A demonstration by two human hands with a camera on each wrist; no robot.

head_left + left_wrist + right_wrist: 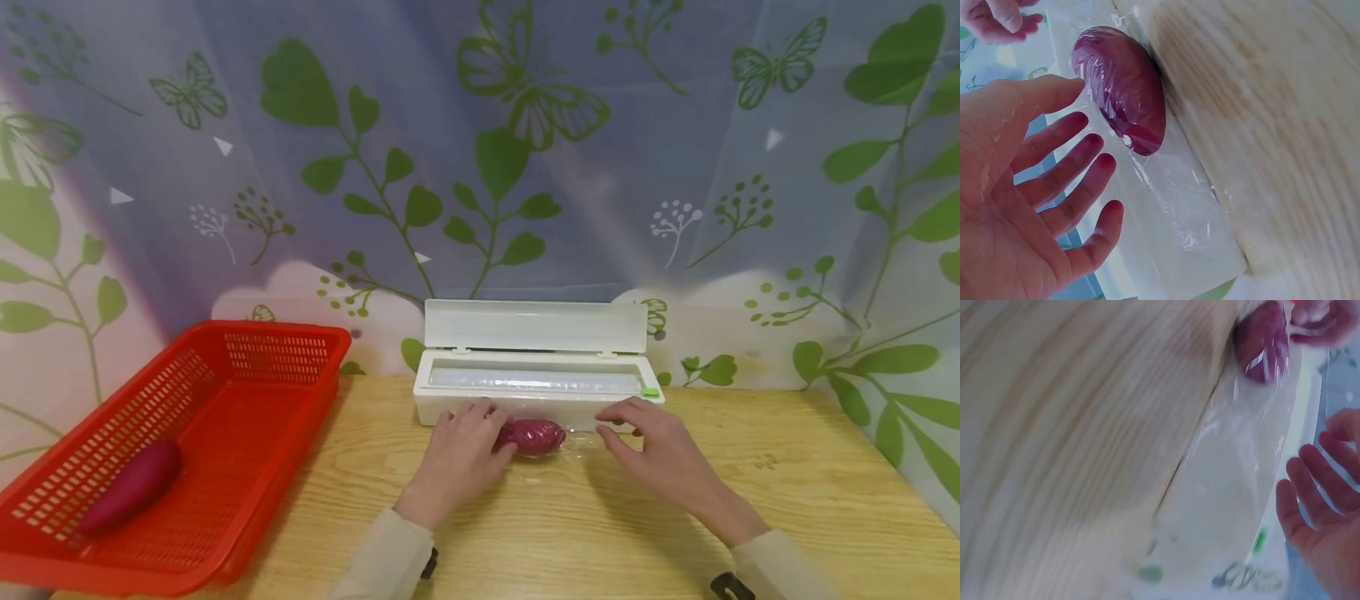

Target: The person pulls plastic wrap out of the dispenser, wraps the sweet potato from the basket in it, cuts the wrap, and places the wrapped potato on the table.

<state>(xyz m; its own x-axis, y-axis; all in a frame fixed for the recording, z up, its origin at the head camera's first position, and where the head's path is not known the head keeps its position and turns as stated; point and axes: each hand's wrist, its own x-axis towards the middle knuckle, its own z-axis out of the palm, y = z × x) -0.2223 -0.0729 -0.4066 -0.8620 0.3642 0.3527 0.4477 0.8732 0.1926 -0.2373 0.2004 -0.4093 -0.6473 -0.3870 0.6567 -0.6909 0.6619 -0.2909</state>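
Fingers, left hand: parted, beside our film-wrapped purple root, contact uncertain. Right hand: fingers parted, nothing gripped. Root: on the bench, before the white box. Method, we judge: draw loose film taut, tuck ends snugly.

Looks like a plump, oblong magenta-purple sweet potato, glossy under close-fitting clear film. Lies on its side on the desk, lengthwise along the front of the white box. Wrapped with fine creases and bright glints, trailing loose, wrinkled film past both ends.
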